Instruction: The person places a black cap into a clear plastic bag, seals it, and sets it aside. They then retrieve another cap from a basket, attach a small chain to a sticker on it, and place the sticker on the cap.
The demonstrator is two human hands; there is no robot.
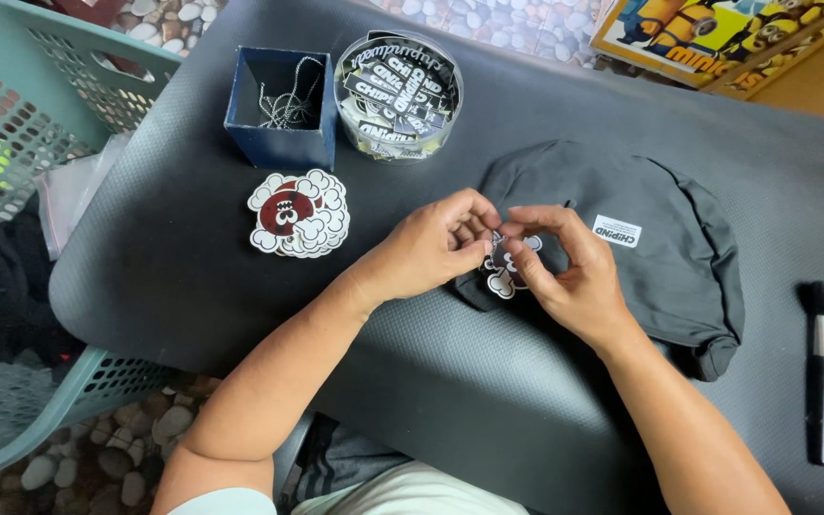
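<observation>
On the dark mat [193, 267] lies a folded black garment [660, 238] — soft, limp, light. At its left edge both hands pinch a small cloud-shaped card tag [502, 272]: left hand [431, 250] and right hand [569, 277], fingertips pressed together on its top — thin, stiff, best held by the edge.

Both bare forearms reach forward from the lower edge and converge at centre. The left hand [431, 246] is curled, knuckles up, thumb and fingertips pinched together. The right hand [565, 262] mirrors it, fingers bent inward, fingertips nearly meeting the left's.
</observation>
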